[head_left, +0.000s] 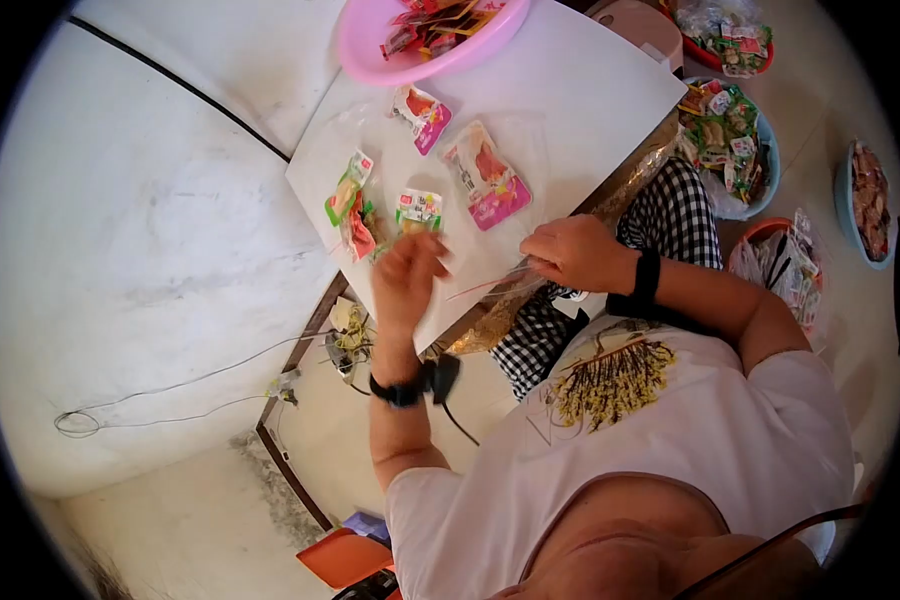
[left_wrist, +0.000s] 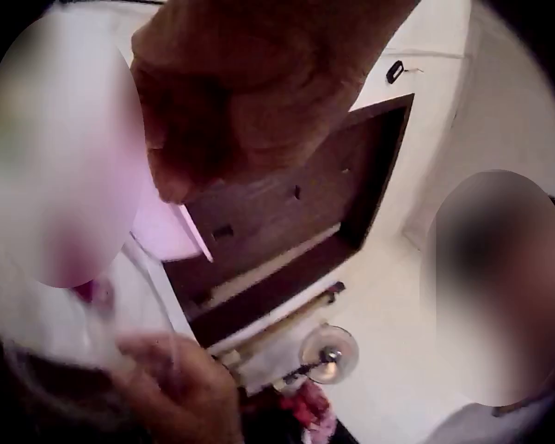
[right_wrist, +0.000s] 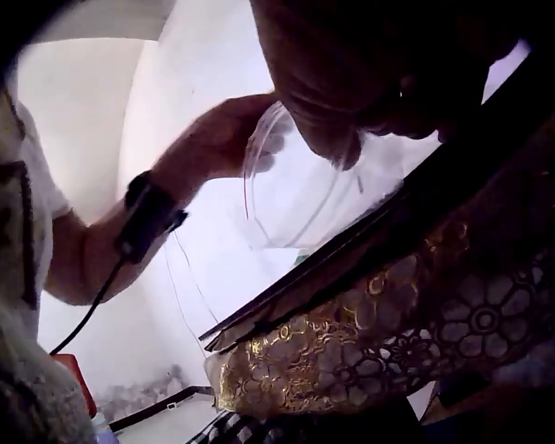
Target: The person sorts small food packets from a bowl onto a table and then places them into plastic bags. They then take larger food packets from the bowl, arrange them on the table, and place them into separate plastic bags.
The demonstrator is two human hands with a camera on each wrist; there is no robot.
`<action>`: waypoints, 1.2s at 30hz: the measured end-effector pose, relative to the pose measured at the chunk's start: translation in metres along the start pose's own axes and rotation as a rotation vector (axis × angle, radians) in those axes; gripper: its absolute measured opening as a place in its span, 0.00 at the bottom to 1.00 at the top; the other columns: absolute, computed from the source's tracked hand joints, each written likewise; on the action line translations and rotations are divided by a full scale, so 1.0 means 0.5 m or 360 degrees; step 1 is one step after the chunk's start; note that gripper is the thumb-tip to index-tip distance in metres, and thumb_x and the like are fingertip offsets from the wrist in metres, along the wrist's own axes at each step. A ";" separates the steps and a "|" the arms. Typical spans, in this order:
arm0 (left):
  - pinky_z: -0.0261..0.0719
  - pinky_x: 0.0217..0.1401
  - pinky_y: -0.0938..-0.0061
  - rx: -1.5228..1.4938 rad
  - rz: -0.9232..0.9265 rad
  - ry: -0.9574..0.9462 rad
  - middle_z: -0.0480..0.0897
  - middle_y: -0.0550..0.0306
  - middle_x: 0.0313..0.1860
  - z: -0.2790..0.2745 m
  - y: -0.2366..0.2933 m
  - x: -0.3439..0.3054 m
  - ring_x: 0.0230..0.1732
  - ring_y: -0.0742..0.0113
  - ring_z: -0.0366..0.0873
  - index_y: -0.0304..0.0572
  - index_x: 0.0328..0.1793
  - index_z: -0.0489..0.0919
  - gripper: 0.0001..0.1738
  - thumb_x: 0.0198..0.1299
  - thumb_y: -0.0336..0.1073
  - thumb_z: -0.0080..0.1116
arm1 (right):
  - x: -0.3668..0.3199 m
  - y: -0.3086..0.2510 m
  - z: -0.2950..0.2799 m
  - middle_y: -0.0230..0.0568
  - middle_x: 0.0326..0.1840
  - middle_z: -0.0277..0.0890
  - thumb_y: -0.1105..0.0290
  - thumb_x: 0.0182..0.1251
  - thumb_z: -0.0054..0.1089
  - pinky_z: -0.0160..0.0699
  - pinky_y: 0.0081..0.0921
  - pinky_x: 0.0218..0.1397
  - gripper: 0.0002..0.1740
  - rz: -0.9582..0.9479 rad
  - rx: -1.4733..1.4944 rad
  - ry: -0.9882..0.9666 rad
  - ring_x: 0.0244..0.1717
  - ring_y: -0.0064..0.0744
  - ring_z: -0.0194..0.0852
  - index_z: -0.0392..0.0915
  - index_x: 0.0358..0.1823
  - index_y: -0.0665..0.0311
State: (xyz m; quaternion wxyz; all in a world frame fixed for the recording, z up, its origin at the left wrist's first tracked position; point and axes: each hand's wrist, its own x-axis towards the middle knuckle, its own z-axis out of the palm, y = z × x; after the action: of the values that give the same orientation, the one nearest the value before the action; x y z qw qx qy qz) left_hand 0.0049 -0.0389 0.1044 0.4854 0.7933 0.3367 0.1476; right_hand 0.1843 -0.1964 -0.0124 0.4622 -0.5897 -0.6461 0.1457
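In the head view my right hand point(head_left: 578, 252) pinches a clear plastic bag point(head_left: 510, 283) at the table's near edge. A thin red line runs along the bag, whose rounded mouth shows in the right wrist view, point(right_wrist: 305, 185) below my right hand point(right_wrist: 370, 74). My left hand point(head_left: 410, 275), slightly blurred, hovers left of the bag with loosely bent fingers and nothing visible in them. Just beyond it lie a small green-and-white snack packet point(head_left: 419, 208) and a red-and-green packet pile point(head_left: 355, 215). Two pink-and-white packets, a large one point(head_left: 490, 178) and a smaller one point(head_left: 422, 117), lie farther up.
A pink basin point(head_left: 360, 50) of packets stands at the table's far end. On the floor at right are several basins, among them a blue one point(head_left: 770, 160) heaped with packets and another holding brownish pieces point(head_left: 870, 200). A wall point(head_left: 170, 220) borders the white table point(head_left: 580, 90).
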 end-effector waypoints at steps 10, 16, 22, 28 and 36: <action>0.76 0.55 0.51 0.1265 -0.0552 0.0540 0.83 0.39 0.49 0.005 -0.192 0.431 0.54 0.40 0.79 0.30 0.56 0.76 0.43 0.55 0.67 0.58 | 0.001 0.016 -0.027 0.36 0.25 0.70 0.68 0.56 0.59 0.77 0.38 0.29 0.08 -0.0327 -0.0048 -0.0188 0.29 0.41 0.77 0.69 0.27 0.58; 0.75 0.55 0.48 0.1341 -0.0528 0.0786 0.83 0.39 0.46 0.068 -0.136 0.475 0.54 0.41 0.79 0.34 0.51 0.78 0.38 0.51 0.63 0.62 | 0.004 0.031 -0.037 0.35 0.24 0.69 0.70 0.54 0.59 0.76 0.35 0.29 0.07 -0.0346 -0.0136 -0.0242 0.28 0.38 0.76 0.68 0.26 0.59; 0.82 0.42 0.61 0.0866 -0.0391 0.0894 0.84 0.38 0.41 0.048 -0.134 0.448 0.41 0.52 0.85 0.31 0.49 0.77 0.35 0.37 0.46 0.77 | -0.001 0.016 -0.037 0.36 0.25 0.69 0.68 0.54 0.60 0.75 0.35 0.28 0.09 -0.0326 -0.0170 -0.0135 0.28 0.39 0.75 0.68 0.26 0.59; 0.76 0.27 0.75 -0.0381 -0.0274 0.0674 0.83 0.56 0.34 -0.016 -0.106 0.297 0.29 0.68 0.80 0.33 0.50 0.76 0.22 0.50 0.32 0.71 | -0.017 -0.024 -0.032 0.38 0.26 0.69 0.68 0.57 0.64 0.75 0.35 0.31 0.06 -0.0264 -0.0255 -0.0074 0.30 0.41 0.74 0.75 0.29 0.59; 0.84 0.52 0.65 -0.1148 -0.0255 0.0128 0.81 0.47 0.54 -0.056 -0.068 -0.138 0.51 0.59 0.83 0.32 0.70 0.66 0.31 0.56 0.18 0.50 | -0.016 -0.080 -0.053 0.39 0.29 0.73 0.67 0.62 0.61 0.74 0.36 0.31 0.06 -0.0072 -0.0335 0.0058 0.29 0.42 0.75 0.81 0.36 0.61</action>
State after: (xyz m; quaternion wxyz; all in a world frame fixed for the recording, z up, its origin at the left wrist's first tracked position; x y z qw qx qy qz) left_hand -0.0743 -0.0564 0.0948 0.7301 0.5360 0.3428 0.2493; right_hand 0.1785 -0.2235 0.0274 0.4126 -0.6228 -0.6625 0.0556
